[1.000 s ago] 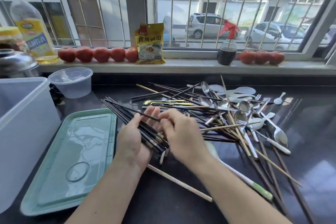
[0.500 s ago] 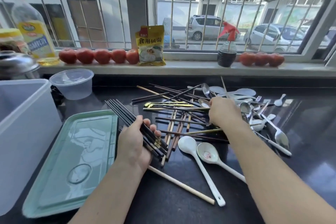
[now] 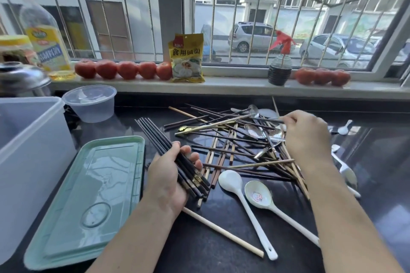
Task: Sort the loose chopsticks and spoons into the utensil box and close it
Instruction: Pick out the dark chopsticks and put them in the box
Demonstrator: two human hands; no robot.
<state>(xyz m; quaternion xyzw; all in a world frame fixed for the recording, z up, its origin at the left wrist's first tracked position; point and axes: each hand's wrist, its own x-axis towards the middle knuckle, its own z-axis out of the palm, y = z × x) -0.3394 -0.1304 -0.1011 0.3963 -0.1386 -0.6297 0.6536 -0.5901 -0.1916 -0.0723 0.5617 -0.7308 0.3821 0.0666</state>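
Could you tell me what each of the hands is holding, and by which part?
Left hand grips the bundle of dark chopsticks near their thick ends; right hand pinches a dark chopstick at one end.

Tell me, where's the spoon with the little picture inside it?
The painted spoon lies on the dark counter near the front, just right of the plain white spoon, between the person's two arms.

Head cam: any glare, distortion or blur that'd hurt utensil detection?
Head view: daylight through the window bounces off the glossy black counter, strongest at right, washing out the small white spoon; reflections streak the green lid; wide-angle lens bows the window bars; the right hand is slightly soft; the chopstick bundle in the left hand stays sharp.
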